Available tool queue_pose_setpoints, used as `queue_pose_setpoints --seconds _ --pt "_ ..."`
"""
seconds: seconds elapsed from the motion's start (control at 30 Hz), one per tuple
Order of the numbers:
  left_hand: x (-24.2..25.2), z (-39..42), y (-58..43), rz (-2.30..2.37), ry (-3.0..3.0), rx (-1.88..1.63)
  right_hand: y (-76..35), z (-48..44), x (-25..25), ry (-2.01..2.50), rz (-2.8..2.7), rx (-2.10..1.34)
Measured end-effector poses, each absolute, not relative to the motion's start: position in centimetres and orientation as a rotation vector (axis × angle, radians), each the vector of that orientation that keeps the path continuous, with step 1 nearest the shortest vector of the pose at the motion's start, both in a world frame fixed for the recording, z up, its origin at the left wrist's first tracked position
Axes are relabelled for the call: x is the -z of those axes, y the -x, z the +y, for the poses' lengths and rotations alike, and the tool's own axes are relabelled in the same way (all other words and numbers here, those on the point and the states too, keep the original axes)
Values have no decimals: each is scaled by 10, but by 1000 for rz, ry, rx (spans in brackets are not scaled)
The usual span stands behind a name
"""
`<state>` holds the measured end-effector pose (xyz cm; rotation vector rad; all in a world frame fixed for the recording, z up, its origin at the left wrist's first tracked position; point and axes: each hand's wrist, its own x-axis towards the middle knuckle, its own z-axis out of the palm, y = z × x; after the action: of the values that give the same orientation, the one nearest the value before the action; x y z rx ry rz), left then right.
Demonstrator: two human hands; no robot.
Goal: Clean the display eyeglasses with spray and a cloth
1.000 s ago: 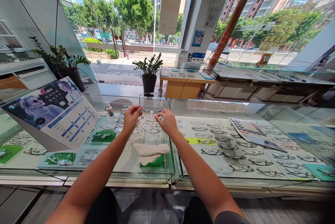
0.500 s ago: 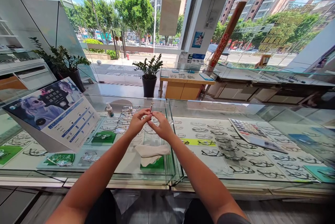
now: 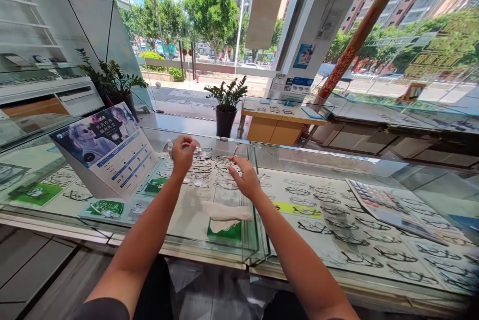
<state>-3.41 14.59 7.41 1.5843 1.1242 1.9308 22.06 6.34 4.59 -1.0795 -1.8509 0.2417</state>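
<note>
My right hand (image 3: 245, 175) pinches a pair of glasses above the counter; one thin dark-red temple (image 3: 235, 149) points up from the fingertips. The rest of the frame is thin and hard to make out. My left hand (image 3: 182, 158) is off to the left over the display case, fingers curled and thumb near the index finger. A small clear shape shows beside its fingers, where the spray bottle stood; whether the hand grips it is hidden. Below lie rows of glasses (image 3: 198, 165) under the glass and a beige cloth (image 3: 228, 211) on the glass top.
A standing advertising card (image 3: 107, 155) is left of my left arm. A large calculator (image 3: 389, 205) rests on the right-hand case, above more glasses (image 3: 314, 227). A potted plant (image 3: 225, 110) stands beyond the counter. Glass edges meet between the two cases.
My hands were together on the glasses; the left hand has let go and moved left to the spray bottle's place. My right hand keeps the glasses. The view has shifted left.
</note>
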Motion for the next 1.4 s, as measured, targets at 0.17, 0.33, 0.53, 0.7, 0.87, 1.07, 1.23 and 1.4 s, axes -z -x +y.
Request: queue_pose_setpoints --seconds 0.17,0.33,0.53,0.7,0.87,1.07,1.23,1.4 --pt "-70 168 68 1396 -1482 -2138 -225 67 -42 1092 -1832 -242" --pt "-62 179 81 1463 -1461 -2181 -229 70 -39 1117 -1811 -241" --pt "-58 185 89 1612 -1411 -2164 -232 72 -39 1116 -1805 -224" --pt "-49 191 92 1689 -1351 -2154 -232 72 -39 1122 -1810 -217" --pt "-36 198 93 1841 -1243 -2026 -231 71 -40 1124 -1795 -241" --pt "-19 207 98 1823 -1200 -1764 -231 70 -41 1141 -1783 -228" --pt "-10 212 102 1795 -1156 -1634 -231 71 -39 1134 -1772 -236" --pt "-22 210 97 1625 -1225 -1701 -230 70 -41 1132 -1764 -245"
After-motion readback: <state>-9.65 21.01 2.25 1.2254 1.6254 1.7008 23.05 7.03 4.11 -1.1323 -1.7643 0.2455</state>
